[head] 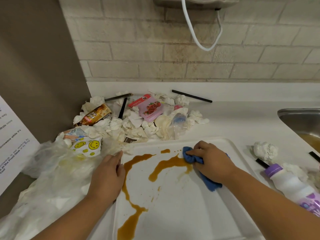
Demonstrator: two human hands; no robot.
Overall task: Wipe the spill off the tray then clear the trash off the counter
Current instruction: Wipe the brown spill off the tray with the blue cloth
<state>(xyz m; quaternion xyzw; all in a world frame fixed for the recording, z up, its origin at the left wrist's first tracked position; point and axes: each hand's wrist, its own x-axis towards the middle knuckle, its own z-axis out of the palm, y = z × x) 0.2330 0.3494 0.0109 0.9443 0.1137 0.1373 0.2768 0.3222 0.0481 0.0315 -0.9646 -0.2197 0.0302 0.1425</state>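
A white tray lies on the counter in front of me, streaked with a brown spill that runs from its far middle down the left side. My right hand presses a bunched blue cloth onto the spill's right end. My left hand rests flat on the tray's left rim, holding nothing. Behind the tray sits a heap of trash: crumpled tissues, a pink pouch, a brown wrapper, black straws and a crushed clear bottle.
A translucent plastic bag with a smiley-face wrapper lies at the left. At the right are a crumpled tissue, a white bottle with a purple cap and a steel sink. A black straw lies near the wall.
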